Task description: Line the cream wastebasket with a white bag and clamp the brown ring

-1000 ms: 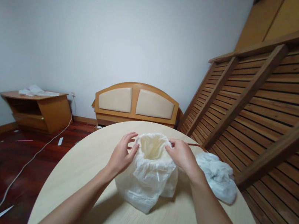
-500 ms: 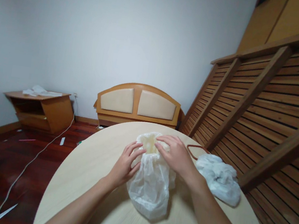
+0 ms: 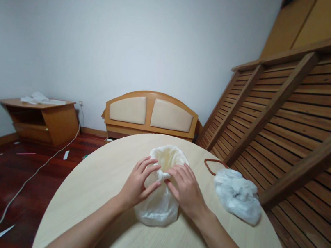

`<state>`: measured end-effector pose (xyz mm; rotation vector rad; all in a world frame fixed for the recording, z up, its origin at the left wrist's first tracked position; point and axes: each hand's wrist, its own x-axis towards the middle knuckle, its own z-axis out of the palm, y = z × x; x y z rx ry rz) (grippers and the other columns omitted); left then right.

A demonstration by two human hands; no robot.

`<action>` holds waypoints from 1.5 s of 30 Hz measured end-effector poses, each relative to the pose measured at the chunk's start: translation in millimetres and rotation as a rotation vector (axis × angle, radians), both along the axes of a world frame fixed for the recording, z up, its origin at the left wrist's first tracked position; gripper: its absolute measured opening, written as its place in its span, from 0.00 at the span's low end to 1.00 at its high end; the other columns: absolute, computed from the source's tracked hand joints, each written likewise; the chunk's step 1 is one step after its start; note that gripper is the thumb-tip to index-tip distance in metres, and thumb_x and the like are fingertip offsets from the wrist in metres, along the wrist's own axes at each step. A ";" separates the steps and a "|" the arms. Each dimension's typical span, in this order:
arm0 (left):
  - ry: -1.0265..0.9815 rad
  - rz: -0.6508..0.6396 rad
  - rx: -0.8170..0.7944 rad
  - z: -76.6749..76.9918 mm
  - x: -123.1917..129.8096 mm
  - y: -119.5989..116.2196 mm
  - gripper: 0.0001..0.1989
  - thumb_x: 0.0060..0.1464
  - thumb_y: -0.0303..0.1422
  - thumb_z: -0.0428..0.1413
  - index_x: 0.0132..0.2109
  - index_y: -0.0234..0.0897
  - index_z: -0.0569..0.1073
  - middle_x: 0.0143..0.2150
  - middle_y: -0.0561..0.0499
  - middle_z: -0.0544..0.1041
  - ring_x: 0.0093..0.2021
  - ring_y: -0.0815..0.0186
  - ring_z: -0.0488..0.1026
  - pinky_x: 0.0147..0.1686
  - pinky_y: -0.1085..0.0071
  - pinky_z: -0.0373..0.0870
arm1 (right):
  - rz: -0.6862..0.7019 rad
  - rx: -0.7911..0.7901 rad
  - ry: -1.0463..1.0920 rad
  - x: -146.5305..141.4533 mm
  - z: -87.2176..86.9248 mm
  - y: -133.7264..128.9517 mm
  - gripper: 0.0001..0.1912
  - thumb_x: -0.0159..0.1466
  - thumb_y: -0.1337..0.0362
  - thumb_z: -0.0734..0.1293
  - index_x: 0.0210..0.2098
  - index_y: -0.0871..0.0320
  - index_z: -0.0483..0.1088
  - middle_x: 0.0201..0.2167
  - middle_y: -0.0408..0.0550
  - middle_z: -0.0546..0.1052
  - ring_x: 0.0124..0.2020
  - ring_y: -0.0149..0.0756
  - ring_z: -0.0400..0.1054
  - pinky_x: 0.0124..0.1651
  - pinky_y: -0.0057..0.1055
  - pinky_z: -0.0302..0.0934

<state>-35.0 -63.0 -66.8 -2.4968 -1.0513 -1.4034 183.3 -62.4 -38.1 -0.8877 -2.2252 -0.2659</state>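
Observation:
On the round pale table [image 3: 86, 195] a container lined with a thin white plastic bag [image 3: 157, 212] has its opening facing up, with a yellowish inside showing. My left hand [image 3: 140, 182] is at the left front of the rim, its fingers curled over the bag's edge with the thumb below. At the right front of the rim, my right hand [image 3: 185, 187] pinches the gathered plastic. Both thumbs are close together at the near side. What lies deeper in the container cannot be made out.
A crumpled white plastic bag [image 3: 237, 195] lies at the table's right, beside a brown loop-shaped handle [image 3: 213, 166]. Behind are a headboard [image 3: 151, 111] and, at the right, a leaning slatted wooden frame [image 3: 278, 116]. A low cabinet [image 3: 44, 122] and a cable [image 3: 37, 171] are at the left.
My right hand has moved from the far right of the rim toward the near side, closer to my left hand. The loose plastic in front is gathered up more. The view has shifted slightly.

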 end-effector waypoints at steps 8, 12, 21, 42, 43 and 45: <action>0.059 0.064 0.083 -1.2 4.7 -2.6 0.23 0.61 0.30 0.58 0.62 0.41 0.65 0.65 0.39 0.66 0.69 0.51 0.59 0.63 0.49 0.66 | 0.043 0.096 0.056 15.8 -26.4 -5.1 0.19 0.63 0.71 0.67 0.53 0.54 0.67 0.51 0.51 0.77 0.61 0.50 0.65 0.68 0.65 0.49; 0.082 0.077 0.097 0.3 1.9 -0.9 0.23 0.61 0.30 0.57 0.62 0.40 0.65 0.66 0.38 0.65 0.69 0.50 0.58 0.63 0.47 0.66 | 0.055 0.101 0.060 17.2 -26.3 -7.1 0.18 0.65 0.68 0.67 0.54 0.54 0.67 0.51 0.51 0.77 0.62 0.49 0.65 0.69 0.63 0.50; 0.167 -0.072 0.136 6.5 -1.2 -7.7 0.29 0.59 0.30 0.56 0.66 0.39 0.61 0.71 0.38 0.57 0.73 0.45 0.49 0.66 0.40 0.60 | 0.052 0.109 0.048 20.4 -27.0 -10.0 0.20 0.70 0.63 0.64 0.61 0.53 0.66 0.53 0.51 0.77 0.61 0.48 0.66 0.68 0.61 0.52; 0.065 -0.065 0.067 4.3 4.4 -4.7 0.10 0.63 0.28 0.55 0.50 0.40 0.66 0.60 0.37 0.71 0.69 0.51 0.62 0.62 0.47 0.69 | 0.067 0.232 0.145 58.2 -10.1 6.6 0.20 0.70 0.61 0.65 0.60 0.55 0.66 0.55 0.56 0.74 0.60 0.49 0.65 0.60 0.52 0.65; 0.056 -0.063 0.061 3.4 4.0 -3.9 0.10 0.63 0.27 0.55 0.50 0.40 0.66 0.60 0.37 0.71 0.69 0.51 0.62 0.62 0.47 0.69 | 0.047 0.238 0.184 61.1 -8.5 6.2 0.19 0.69 0.61 0.65 0.59 0.55 0.66 0.53 0.56 0.74 0.57 0.49 0.67 0.58 0.51 0.66; 0.041 -0.061 0.054 1.9 3.9 -2.8 0.10 0.63 0.27 0.55 0.50 0.40 0.66 0.60 0.37 0.71 0.69 0.51 0.62 0.62 0.47 0.69 | 0.020 0.246 0.231 65.2 -6.2 4.9 0.18 0.68 0.60 0.67 0.56 0.54 0.69 0.48 0.54 0.76 0.50 0.47 0.71 0.53 0.49 0.69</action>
